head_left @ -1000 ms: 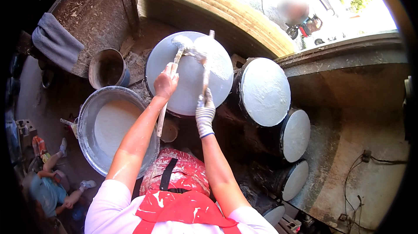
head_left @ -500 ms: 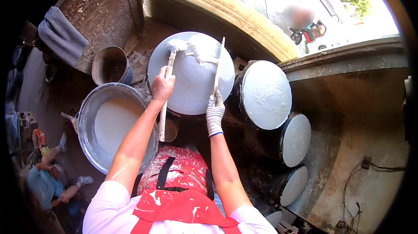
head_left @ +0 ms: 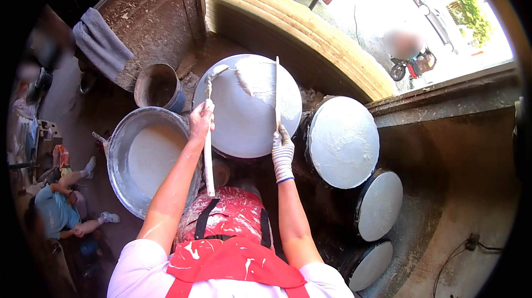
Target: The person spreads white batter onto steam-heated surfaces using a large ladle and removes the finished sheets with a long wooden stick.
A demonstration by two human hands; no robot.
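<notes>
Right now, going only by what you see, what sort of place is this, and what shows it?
Probably a small workshop: there are several white-topped drums, a big tub of pale mix and a red apron splashed with white.

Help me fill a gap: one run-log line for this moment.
left hand: gripping long-handled scoop; right hand: gloved, gripping flat stick over white-topped drum; grey tub: at left

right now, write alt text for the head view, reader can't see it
Bare left hand holding a long-handled scoop and striped-gloved right hand holding a flat stick over a round white-coated surface. A grey tub of white mixture stands at left; three white discs line the right.
</notes>
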